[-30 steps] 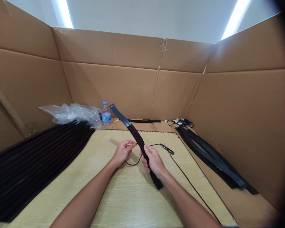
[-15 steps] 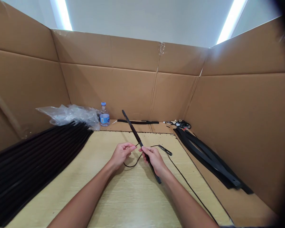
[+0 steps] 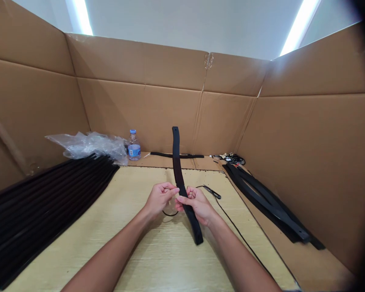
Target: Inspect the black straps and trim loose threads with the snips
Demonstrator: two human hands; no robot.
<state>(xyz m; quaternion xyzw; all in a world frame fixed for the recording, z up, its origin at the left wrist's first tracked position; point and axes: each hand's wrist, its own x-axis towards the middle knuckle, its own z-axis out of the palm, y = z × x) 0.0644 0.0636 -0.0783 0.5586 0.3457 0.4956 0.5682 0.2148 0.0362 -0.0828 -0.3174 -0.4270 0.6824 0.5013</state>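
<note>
My right hand [image 3: 197, 205] is closed around a long black strip [image 3: 179, 170], which stands nearly upright above the wooden table [image 3: 158, 251], its top end curving slightly and its lower end near the tabletop. My left hand [image 3: 158, 198] is pinched shut right beside the strip, holding the end of a thin black wire [image 3: 231, 225]. The wire loops under both hands and trails off to the right front. A small black connector [image 3: 213, 191] lies on the table just behind my right hand.
A large stack of black strips [image 3: 39, 207] fills the left side, with a crumpled clear plastic bag [image 3: 88, 145] and a water bottle [image 3: 134, 145] behind it. More black strips [image 3: 270, 202] lie along the right. Cardboard walls [image 3: 310, 162] enclose the table.
The strip has swung from leaning back-left to nearly upright and turned its flat face to me. My left hand has moved in close to the right hand.
</note>
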